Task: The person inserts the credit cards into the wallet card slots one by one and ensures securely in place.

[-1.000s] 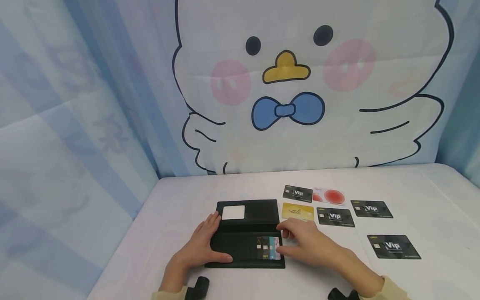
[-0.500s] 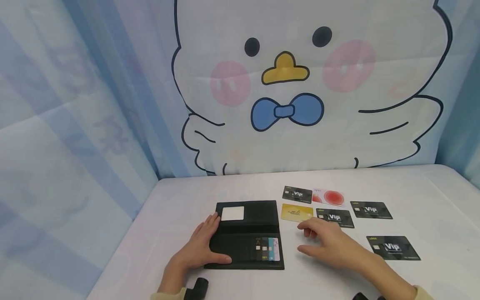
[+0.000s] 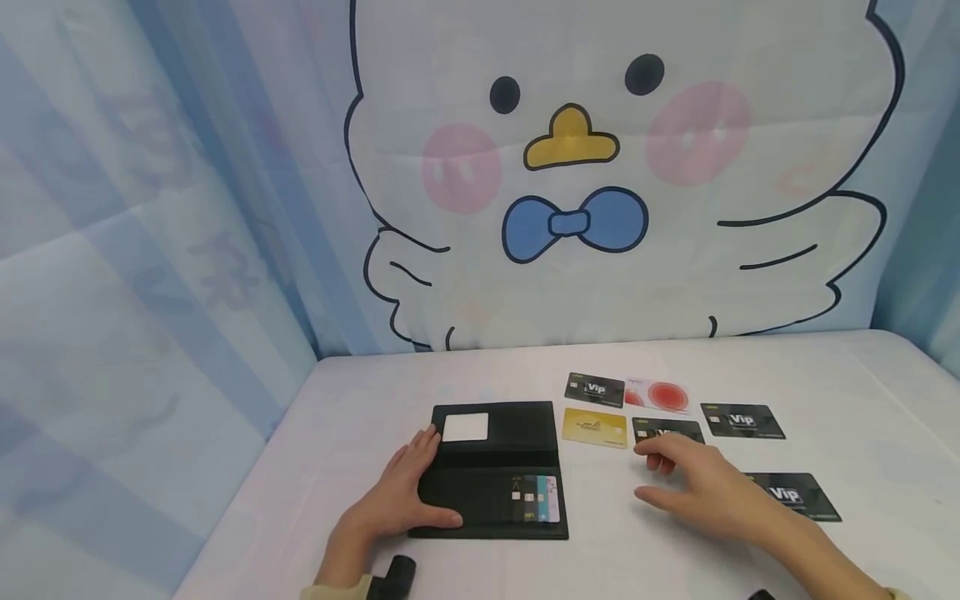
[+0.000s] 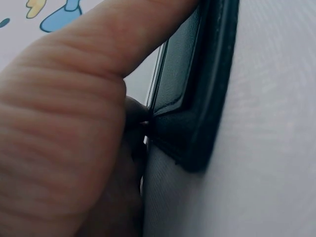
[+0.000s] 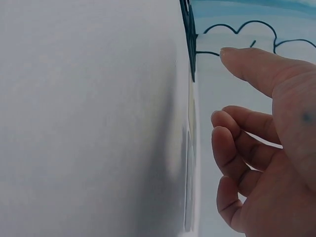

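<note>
A black wallet [image 3: 480, 493] lies unfolded on the table, with several cards [image 3: 542, 498] overlapping in the slot at its lower right and a white panel [image 3: 465, 427] on its upper half. My left hand [image 3: 397, 492] rests along the wallet's left side, thumb laid across the lower half; the left wrist view shows the wallet's edge [image 4: 202, 123] beside the thumb. Holding nothing, my right hand [image 3: 705, 487] hovers over the table right of the wallet, fingers loosely bent. It overlaps a black Vip card [image 3: 652, 427] and part of another Vip card [image 3: 806, 497].
Behind the right hand lie a gold card [image 3: 595, 427], a pink card with red circles [image 3: 657, 395] and two black Vip cards, one at the back [image 3: 595, 389] and one at the right [image 3: 742, 421]. A printed curtain [image 3: 570, 292] stands behind the white table [image 3: 360, 392].
My right hand has left the wallet's right edge and moved right, toward the loose cards. The cards in the slot now show uncovered. My left hand has stayed in place.
</note>
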A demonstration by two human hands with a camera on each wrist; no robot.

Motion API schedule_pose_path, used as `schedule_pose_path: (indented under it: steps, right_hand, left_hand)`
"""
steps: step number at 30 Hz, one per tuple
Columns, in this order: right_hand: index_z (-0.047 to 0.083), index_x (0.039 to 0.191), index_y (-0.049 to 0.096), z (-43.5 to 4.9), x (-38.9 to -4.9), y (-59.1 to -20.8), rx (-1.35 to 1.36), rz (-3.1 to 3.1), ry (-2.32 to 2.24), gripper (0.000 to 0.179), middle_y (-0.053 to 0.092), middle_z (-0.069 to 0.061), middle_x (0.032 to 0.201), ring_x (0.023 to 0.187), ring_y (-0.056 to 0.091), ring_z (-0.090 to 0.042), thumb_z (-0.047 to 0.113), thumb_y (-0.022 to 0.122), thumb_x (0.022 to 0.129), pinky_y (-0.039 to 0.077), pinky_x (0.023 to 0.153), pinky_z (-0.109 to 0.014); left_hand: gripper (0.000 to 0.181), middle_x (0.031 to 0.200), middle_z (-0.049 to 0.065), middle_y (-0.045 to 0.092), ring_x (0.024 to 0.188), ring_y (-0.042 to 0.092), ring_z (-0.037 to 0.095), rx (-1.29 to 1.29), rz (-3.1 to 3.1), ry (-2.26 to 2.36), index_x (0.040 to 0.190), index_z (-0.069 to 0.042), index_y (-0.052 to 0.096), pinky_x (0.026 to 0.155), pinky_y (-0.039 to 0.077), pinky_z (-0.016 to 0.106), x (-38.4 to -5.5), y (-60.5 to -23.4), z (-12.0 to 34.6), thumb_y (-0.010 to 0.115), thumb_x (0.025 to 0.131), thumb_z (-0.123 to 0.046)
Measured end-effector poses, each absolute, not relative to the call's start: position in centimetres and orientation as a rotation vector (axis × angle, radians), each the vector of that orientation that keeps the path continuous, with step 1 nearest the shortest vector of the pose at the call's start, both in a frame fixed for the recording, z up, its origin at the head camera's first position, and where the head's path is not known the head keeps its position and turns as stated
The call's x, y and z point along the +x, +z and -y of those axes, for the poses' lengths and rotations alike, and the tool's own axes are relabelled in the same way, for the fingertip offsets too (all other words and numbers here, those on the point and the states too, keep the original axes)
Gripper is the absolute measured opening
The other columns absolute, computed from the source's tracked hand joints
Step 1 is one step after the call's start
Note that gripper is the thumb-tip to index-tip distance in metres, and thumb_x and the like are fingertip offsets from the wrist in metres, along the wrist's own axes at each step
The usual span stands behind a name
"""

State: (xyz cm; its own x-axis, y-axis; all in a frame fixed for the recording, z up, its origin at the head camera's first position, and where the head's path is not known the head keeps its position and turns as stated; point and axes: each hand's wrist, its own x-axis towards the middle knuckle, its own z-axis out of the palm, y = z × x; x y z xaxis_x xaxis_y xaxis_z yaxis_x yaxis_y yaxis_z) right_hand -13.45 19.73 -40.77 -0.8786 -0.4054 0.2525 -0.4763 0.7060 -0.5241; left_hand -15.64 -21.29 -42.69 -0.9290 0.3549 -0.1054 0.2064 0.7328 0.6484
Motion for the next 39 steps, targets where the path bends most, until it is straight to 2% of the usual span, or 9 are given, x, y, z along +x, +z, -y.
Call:
schedule_pose_path:
  steps: [17,24,28,34,39]
  right_hand:
    - [0.005,0.12,0.067,-25.2,-13.2,-40.8,0.456,2.955,0.755,0.053,0.058,0.007,0.097,0.086,0.052,-0.012,0.035,0.086,0.08,0.051,0.069,-0.029]
    - [0.002,0.122,0.066,-28.0,-13.3,-40.9,0.429,2.952,0.716,0.057,0.062,0.005,0.101,0.085,0.053,-0.008,0.035,0.086,0.081,0.052,0.069,-0.03]
    - [0.001,0.123,0.065,-29.4,-13.6,-40.8,0.397,2.974,0.704,0.058,0.064,0.001,0.104,0.088,0.056,-0.015,0.035,0.086,0.081,0.052,0.07,-0.033]
    - [-0.003,0.122,0.064,-31.3,-13.6,-41.0,0.357,3.06,0.666,0.061,0.063,-0.01,0.109,0.093,0.058,-0.027,0.035,0.086,0.08,0.052,0.076,-0.047]
    - [-0.005,0.121,0.064,-32.9,-13.3,-41.5,0.356,3.093,0.618,0.063,0.061,-0.016,0.112,0.093,0.056,-0.029,0.035,0.087,0.078,0.051,0.077,-0.046]
  left_hand:
    - [0.12,0.168,0.014,0.012,0.154,0.005,0.033,0.415,-2.694,0.96,0.159,0.0,0.024,0.123,0.003,0.053,-15.7,-42.5,21.3,0.09,0.07,-0.049]
    - [0.121,0.168,0.013,0.013,0.153,0.007,0.035,0.39,-2.699,0.955,0.159,-0.001,0.024,0.122,0.009,0.056,-15.6,-42.4,21.3,0.09,0.07,-0.05]
    - [0.12,0.167,0.013,0.014,0.153,0.008,0.037,0.391,-2.698,0.972,0.159,-0.001,0.025,0.121,0.01,0.059,-15.4,-42.3,21.5,0.09,0.07,-0.049]
    - [0.12,0.168,0.013,0.014,0.153,0.008,0.037,0.395,-2.69,0.989,0.159,-0.001,0.025,0.12,0.01,0.059,-15.3,-42.3,21.6,0.09,0.069,-0.048]
    - [0.124,0.167,0.014,0.014,0.153,0.007,0.036,0.39,-2.705,0.994,0.16,-0.002,0.024,0.121,0.008,0.057,-15.4,-42.3,21.6,0.091,0.067,-0.05]
